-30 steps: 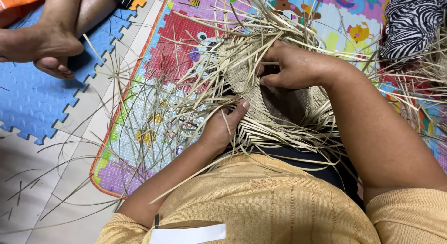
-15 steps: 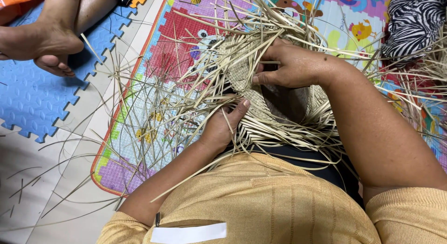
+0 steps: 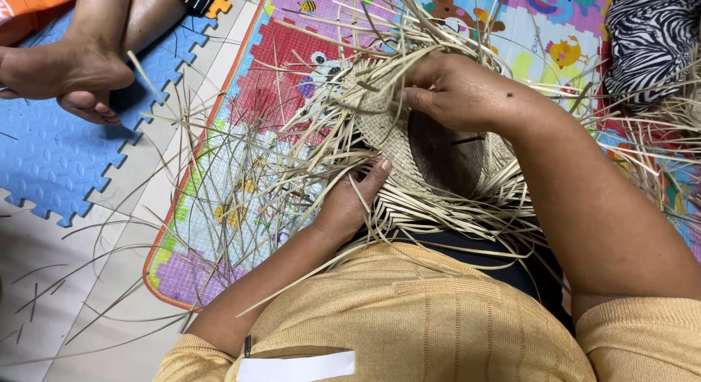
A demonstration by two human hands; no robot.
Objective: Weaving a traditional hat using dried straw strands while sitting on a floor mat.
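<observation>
A half-woven straw piece (image 3: 409, 156) rests on my lap, a rounded woven bowl with many loose pale strands fanning out to the left and right. My left hand (image 3: 350, 199) presses against its near left side, fingers pinching strands at the woven edge. My right hand (image 3: 460, 90) grips the far rim of the weave, fingers curled over the strands there. The dark hollow of the bowl (image 3: 445, 156) shows between the two hands.
A colourful cartoon play mat (image 3: 292, 61) lies under the work. Blue foam puzzle tiles (image 3: 51, 156) sit at the left, where another person's bare feet (image 3: 73, 72) rest. A zebra-striped cloth (image 3: 650, 39) is at the upper right. Loose straw strands litter the floor (image 3: 58, 294).
My right hand has shifted slightly along the far rim, working the strands. My left hand stays at the near edge. The other person's feet have barely moved.
</observation>
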